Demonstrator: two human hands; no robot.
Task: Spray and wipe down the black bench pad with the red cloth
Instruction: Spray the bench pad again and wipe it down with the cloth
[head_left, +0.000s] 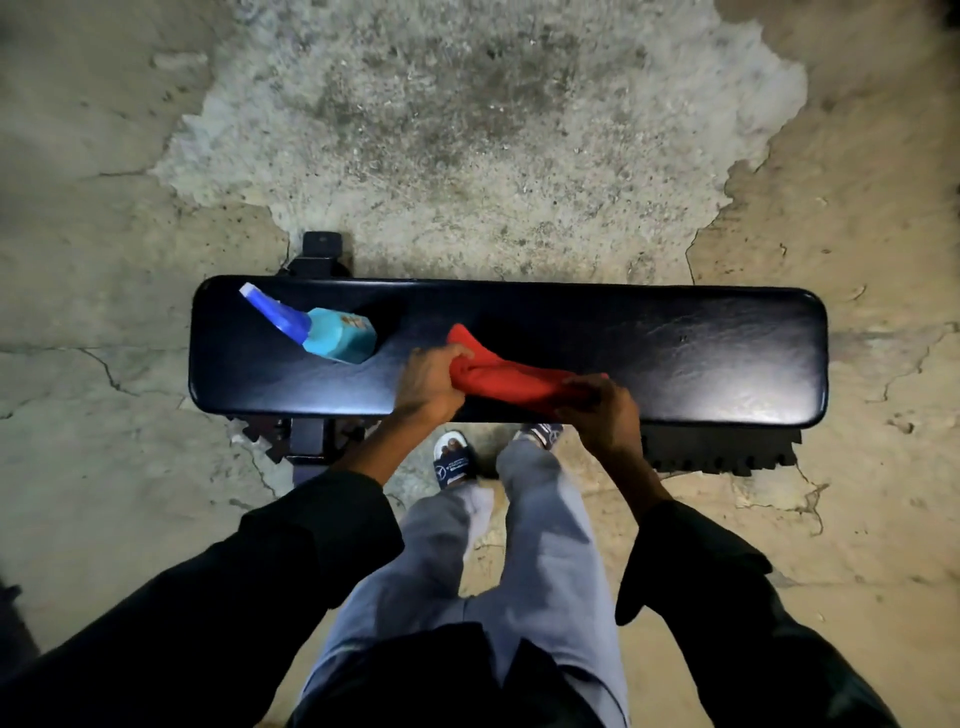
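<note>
Feet: I see grey trousers and dark slides (456, 464) on the cracked concrete floor (467, 156), at 6 o'clock of the worktop.
Left grip: my left hand (431, 387) has its fingers curled round the bunched left end of the red cloth (511, 382).
Right grip: my right hand (605, 413) pinches the cloth's right end at the near edge.
Red cloth: stretched between both hands, lying on the black bench pad (701, 353) near its middle.
Spray bottle: the teal bottle with a blue trigger head (322, 330) lies on its side at 9 o'clock of the cloth, apart from it.
</note>
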